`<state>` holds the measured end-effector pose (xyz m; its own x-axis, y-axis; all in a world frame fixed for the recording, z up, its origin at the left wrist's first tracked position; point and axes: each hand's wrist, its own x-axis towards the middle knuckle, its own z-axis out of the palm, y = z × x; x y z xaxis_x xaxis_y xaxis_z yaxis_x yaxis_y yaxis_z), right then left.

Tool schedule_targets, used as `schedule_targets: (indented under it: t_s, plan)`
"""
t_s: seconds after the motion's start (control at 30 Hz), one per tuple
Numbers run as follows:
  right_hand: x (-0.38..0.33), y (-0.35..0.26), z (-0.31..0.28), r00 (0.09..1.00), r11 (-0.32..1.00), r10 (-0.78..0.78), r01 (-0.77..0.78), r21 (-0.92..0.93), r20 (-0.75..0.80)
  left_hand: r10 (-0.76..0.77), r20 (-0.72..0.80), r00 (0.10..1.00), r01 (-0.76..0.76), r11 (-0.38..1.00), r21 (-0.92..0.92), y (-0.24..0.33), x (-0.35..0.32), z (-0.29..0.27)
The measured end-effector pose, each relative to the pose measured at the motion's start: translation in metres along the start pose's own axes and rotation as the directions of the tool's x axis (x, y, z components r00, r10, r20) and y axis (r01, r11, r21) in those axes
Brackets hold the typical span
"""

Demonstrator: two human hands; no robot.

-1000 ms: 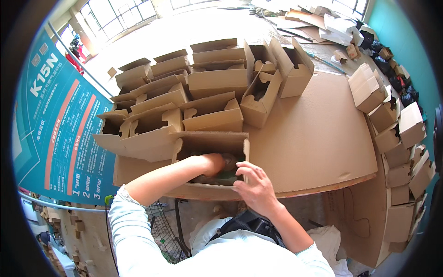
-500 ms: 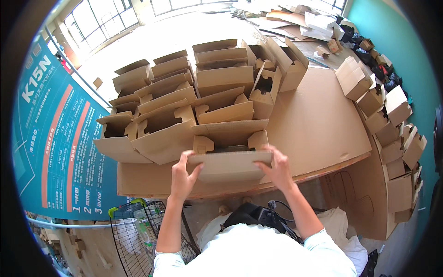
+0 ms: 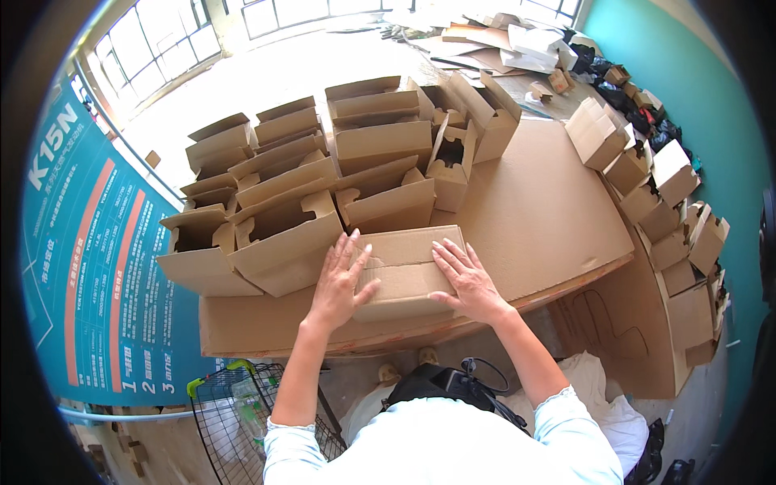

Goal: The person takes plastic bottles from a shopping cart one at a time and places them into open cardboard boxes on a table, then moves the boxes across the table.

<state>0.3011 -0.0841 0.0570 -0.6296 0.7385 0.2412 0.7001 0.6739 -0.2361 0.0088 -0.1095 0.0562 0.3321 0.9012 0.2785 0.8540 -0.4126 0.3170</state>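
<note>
A cardboard box (image 3: pixel 402 271) lies before me near the front edge of the large cardboard-topped surface (image 3: pixel 533 210), its top flaps folded down so they meet along a seam. My left hand (image 3: pixel 339 283) rests on the box's left end, fingers spread. On the right end lies my right hand (image 3: pixel 465 279), its fingers also stretched out flat and the thumb apart. Neither hand grips anything. Just beyond and to the left stand several cardboard boxes (image 3: pixel 287 242) with raised flaps and open tops.
A teal printed banner (image 3: pixel 105 267) stands at left, above a black wire basket cart (image 3: pixel 234 416) with green corners. Along the right wall, more cardboard boxes (image 3: pixel 594 133) are piled beside black bags (image 3: pixel 618 97). Flattened cardboard (image 3: pixel 485 56) lies at the back.
The box's raised flaps have come down and its top is now closed. My hands went from holding the front flap's ends to lying flat on top. The view shifted slightly.
</note>
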Motion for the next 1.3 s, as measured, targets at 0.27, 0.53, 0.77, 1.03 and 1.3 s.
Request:
schedule_targets:
  t_s: [0.27,0.53,0.77,1.03,1.3]
  plan:
    - [0.002,-0.005,-0.012,0.938,0.973,0.215,-0.182,-0.139,0.272,0.087,0.217,0.972,-0.017,0.953,-0.304,-0.007,0.011,-0.027]
    - [0.011,-0.005,-0.022,0.888,0.963,0.267,-0.255,-0.082,0.374,-0.256,0.147,0.956,0.291,0.731,-0.618,0.003,-0.022,0.008]
    - [-0.016,0.029,-0.029,0.95,0.985,0.159,-0.171,0.025,0.269,-0.279,0.137,0.951,0.301,0.718,-0.627,0.038,-0.01,0.025]
    - [-0.087,0.173,-0.089,0.948,0.973,0.224,-0.232,0.009,0.226,-0.229,0.109,0.967,0.247,0.751,-0.613,0.144,0.085,0.11]
    - [-0.038,0.369,-0.105,0.956,0.975,0.222,-0.213,-0.067,0.194,-0.267,-0.029,0.963,0.155,0.639,-0.753,0.16,0.265,0.216]
